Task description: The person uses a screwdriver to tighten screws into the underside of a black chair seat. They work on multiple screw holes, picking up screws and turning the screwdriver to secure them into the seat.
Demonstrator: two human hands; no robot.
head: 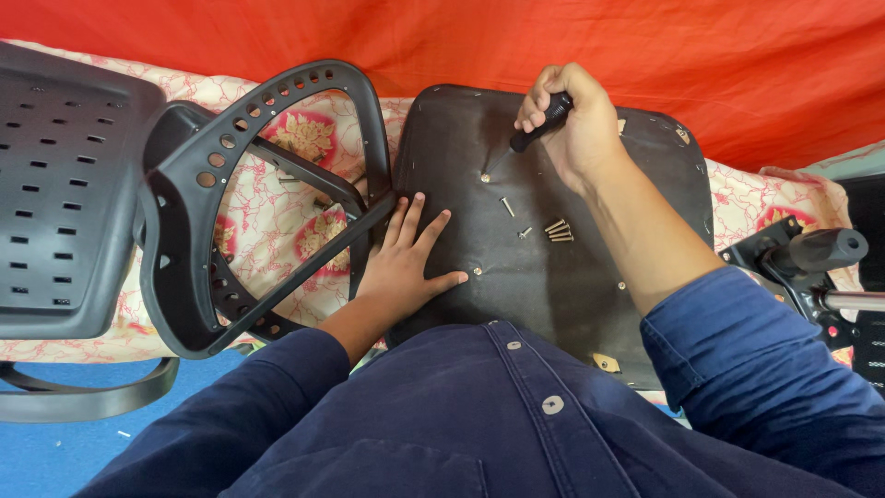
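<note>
My right hand [573, 124], upper middle of the frame, grips a screwdriver [533, 132], its tip on the seat base [553, 277]. My left hand [406, 263] presses flat, fingers spread, left of the loose screws [556, 231].

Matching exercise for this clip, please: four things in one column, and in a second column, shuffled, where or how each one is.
Things:
1. screwdriver
2. left hand
3. loose screws
4. armrest frame

Places or states:
A. lying in a small cluster on the seat underside
B. pressed flat, fingers spread, on the seat underside's left edge
C. gripped in the right hand, tip at a screw hole
D. resting on the floral cloth, left of the seat underside

Pairs: 1-C, 2-B, 3-A, 4-D
</note>
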